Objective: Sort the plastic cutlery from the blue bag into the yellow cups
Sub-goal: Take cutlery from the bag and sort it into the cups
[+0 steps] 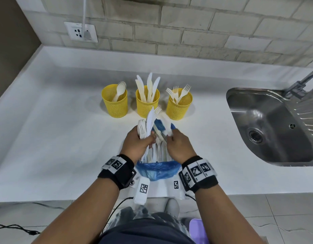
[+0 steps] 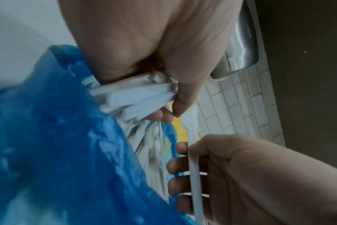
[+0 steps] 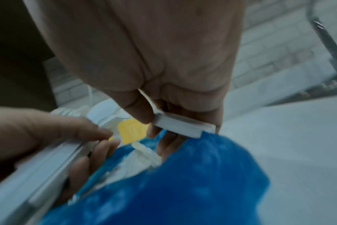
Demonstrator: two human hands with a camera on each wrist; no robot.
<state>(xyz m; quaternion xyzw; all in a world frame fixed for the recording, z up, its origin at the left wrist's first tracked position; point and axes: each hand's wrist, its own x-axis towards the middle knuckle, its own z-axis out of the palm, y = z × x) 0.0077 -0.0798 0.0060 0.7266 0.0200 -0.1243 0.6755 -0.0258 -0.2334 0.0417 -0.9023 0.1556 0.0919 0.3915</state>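
Three yellow mesh cups stand in a row: the left cup [image 1: 114,103] holds spoons, the middle cup [image 1: 147,104] knives, the right cup [image 1: 179,108] forks. The blue bag [image 1: 157,170] lies open in front of them with white cutlery inside. Above the bag's mouth, my left hand [image 1: 149,139] grips a bundle of white cutlery [image 1: 146,126] by the handles [image 2: 137,100]. Just to its right, my right hand [image 1: 169,136] pinches a white cutlery piece [image 1: 167,128] by its handle [image 3: 183,126]. The bag [image 3: 183,182] fills the bottom of the right wrist view.
A steel sink [image 1: 268,127] with a faucet [image 1: 301,83] is set into the white counter at the right. A wall socket [image 1: 80,31] with a plugged cable is at the back left. The counter's front edge runs just behind my wrists.
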